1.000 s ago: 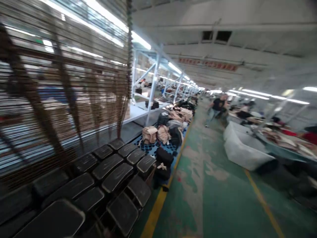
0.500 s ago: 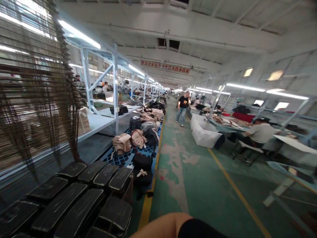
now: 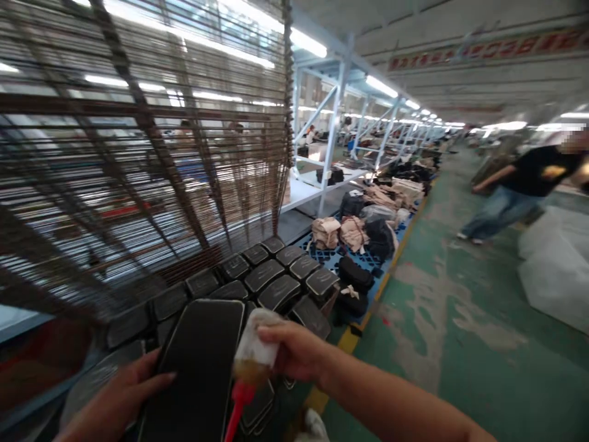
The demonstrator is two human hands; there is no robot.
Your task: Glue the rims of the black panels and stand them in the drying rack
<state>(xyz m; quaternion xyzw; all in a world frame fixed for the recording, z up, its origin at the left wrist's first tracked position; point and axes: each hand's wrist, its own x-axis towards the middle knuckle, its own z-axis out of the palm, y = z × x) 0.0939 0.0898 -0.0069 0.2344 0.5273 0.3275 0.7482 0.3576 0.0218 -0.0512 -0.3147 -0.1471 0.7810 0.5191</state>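
My left hand [image 3: 131, 387] grips the left edge of a flat black panel [image 3: 197, 356] with rounded corners, its thumb lying on top. In my right hand [image 3: 297, 350] is a whitish squeeze bottle [image 3: 258, 344] with a red nozzle, tipped so the nozzle points down beside the panel's right edge. Brownish liquid shows near the bottle's neck. Beneath and beyond both hands, several black panels [image 3: 264, 276] with pale glue-like lines along their edges lie side by side. Whether the nozzle touches anything cannot be seen.
A hanging slatted screen [image 3: 184, 135] stands at the left. Beige bags [image 3: 326, 233] and black bags sit on blue pallets [image 3: 331, 255] along a yellow floor line. On the right, a person [image 3: 529, 184] is in the green aisle near a white bin [image 3: 556, 264].
My view has swung left and down toward the panels. Both hands have come into view, holding the panel and the bottle. The person in the aisle appears closer and further right.
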